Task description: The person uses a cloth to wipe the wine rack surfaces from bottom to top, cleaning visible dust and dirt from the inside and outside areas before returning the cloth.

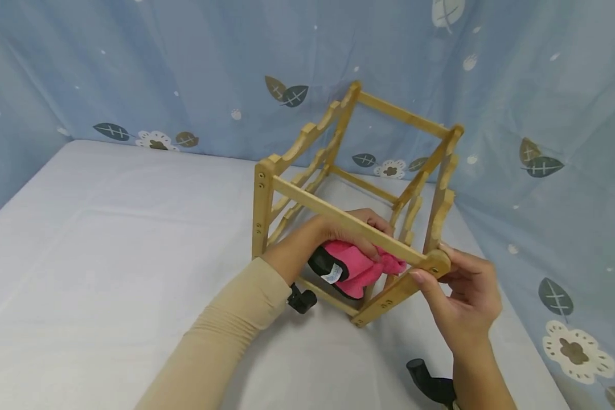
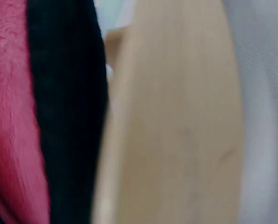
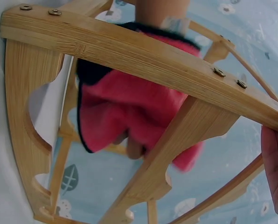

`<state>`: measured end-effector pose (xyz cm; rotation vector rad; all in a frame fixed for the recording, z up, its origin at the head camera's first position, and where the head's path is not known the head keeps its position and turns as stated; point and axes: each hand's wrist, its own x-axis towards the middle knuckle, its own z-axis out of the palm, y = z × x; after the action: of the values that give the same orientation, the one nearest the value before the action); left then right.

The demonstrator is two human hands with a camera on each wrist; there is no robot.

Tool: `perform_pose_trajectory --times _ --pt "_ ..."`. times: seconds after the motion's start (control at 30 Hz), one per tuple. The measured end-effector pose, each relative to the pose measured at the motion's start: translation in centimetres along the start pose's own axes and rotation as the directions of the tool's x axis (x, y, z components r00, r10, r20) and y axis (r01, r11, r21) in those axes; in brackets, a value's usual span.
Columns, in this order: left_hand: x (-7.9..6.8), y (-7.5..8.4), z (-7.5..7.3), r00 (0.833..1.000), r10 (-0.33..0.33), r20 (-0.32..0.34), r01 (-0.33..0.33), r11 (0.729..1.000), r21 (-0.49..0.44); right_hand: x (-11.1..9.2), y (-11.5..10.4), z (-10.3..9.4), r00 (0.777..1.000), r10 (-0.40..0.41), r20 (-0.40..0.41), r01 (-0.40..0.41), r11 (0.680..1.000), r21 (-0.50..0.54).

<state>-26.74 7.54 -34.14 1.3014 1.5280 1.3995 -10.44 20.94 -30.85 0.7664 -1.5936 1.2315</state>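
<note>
A light wooden rack [image 1: 338,213] with scalloped side rails stands on the white-covered table. My left hand [image 1: 361,225] reaches inside its frame and grips a pink plush cloth [image 1: 356,262] with black edging and a white tag. In the right wrist view, fingertips [image 3: 135,148] show below the bunched cloth [image 3: 129,95], behind a wooden post. My right hand [image 1: 468,299] pinches the rack's near right corner between thumb and fingers. Close up in the left wrist view, a wooden slat [image 2: 181,112] fills the middle, beside the cloth's black edge [image 2: 66,112].
The white table cover [image 1: 107,256] extends to the left of the rack. A blue patterned curtain [image 1: 210,68] hangs behind and along the right side, close to the rack. Black curved pieces [image 1: 430,381] sit at my wrists.
</note>
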Motion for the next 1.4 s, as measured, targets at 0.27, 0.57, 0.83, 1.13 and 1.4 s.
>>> perform_pose_trajectory --times 0.27,0.57,0.83,1.13,1.4 --pt "1.0 -1.9 -1.4 0.991 0.003 -0.132 -0.012 0.998 -0.065 -0.2 0.5 -0.1 1.000 0.005 0.022 -0.006 1.000 0.021" --pt "2.4 -0.8 -4.1 0.999 -0.039 -0.027 0.041 0.997 0.069 0.2 0.8 -0.3 1.000 0.003 0.018 -0.004 0.999 0.035" --pt "4.1 -0.7 -5.5 0.996 -0.068 -0.050 0.072 0.993 0.091 0.0 0.8 -0.8 0.999 0.025 0.024 -0.026 0.999 0.038" --pt "5.6 -3.1 -5.5 0.945 -0.065 -0.321 0.114 0.984 0.134 -0.3 0.9 -0.8 0.999 0.024 0.033 -0.026 0.998 0.060" --pt "6.8 -2.7 -5.7 0.912 -0.076 -0.402 0.136 0.983 0.122 -0.1 0.6 -0.5 0.999 0.035 0.035 -0.035 0.999 0.011"
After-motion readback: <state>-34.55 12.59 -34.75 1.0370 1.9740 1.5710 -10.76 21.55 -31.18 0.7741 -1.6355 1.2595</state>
